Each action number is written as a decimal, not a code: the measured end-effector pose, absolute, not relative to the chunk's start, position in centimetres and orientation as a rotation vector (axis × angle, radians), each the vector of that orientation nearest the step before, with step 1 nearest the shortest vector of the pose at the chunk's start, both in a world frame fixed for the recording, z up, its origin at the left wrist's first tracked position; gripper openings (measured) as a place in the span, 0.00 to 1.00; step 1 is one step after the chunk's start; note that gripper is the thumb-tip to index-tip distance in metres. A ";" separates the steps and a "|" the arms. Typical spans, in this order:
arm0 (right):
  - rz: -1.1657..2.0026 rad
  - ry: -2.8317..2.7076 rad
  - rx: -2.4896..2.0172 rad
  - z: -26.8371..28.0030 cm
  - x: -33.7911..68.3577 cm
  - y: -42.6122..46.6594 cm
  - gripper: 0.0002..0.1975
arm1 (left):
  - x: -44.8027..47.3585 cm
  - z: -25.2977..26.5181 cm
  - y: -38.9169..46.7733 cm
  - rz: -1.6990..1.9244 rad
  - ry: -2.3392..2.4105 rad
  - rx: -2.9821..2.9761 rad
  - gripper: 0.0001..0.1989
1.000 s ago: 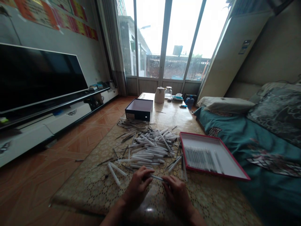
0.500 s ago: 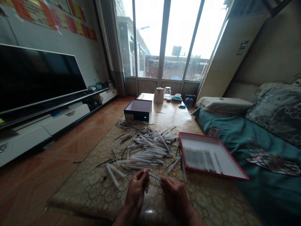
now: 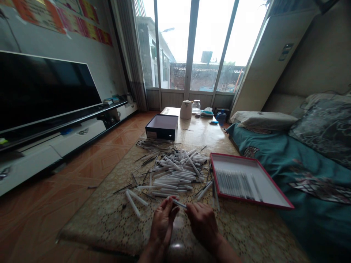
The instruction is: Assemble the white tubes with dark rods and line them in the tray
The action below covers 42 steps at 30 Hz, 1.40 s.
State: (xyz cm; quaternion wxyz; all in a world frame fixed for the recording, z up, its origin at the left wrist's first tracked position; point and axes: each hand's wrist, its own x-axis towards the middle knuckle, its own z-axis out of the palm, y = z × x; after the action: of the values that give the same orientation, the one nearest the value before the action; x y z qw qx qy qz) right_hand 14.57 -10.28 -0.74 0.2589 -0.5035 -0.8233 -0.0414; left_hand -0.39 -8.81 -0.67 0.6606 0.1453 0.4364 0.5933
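Left hand [image 3: 161, 218], right hand [image 3: 202, 220] both pinching one pen [image 3: 181, 204]. Loose pen barrels [image 3: 174, 175] at 12 o'clock, red-rimmed tray [image 3: 270, 188] at 2.

A home, most likely its living room, is shown by the furnishings. At the left, a wide television [image 3: 46, 91] is set on a long low cabinet [image 3: 70, 141], with posters [image 3: 41, 16] fixed above it. At the right, a couch or bed [image 3: 257, 142] is covered in teal cloth [image 3: 276, 160] and topped with cushions [image 3: 326, 128]. The middle is taken up by a table [image 3: 95, 219], and the far side is closed by large curtained windows [image 3: 189, 54].
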 end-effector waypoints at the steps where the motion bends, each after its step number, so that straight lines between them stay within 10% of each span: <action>1: -0.027 -2.215 -1.375 -1.0 14.5 -10.2 0.14 | -0.4 -0.7 -8.8 1.354 0.983 0.345 0.11; 13: 1.076 -1.755 -1.267 -1.0 14.0 -8.4 0.21 | 0.0 -0.6 -8.6 1.409 0.997 0.389 0.10; 25: 0.158 -1.378 -2.277 3.3 29.4 -4.3 0.20 | -2.6 -1.5 -6.8 1.437 1.448 1.014 0.27; 42: 0.131 -1.302 -2.767 1.0 38.4 -3.3 0.16 | -2.0 -1.8 -7.3 1.359 1.502 1.160 0.24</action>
State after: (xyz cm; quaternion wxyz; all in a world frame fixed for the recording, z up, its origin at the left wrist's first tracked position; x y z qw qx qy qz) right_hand 38.39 -3.32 0.95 0.0401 -0.9033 -0.4250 0.0427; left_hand -1.97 -7.27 -1.84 0.3929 0.4571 0.5917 0.5353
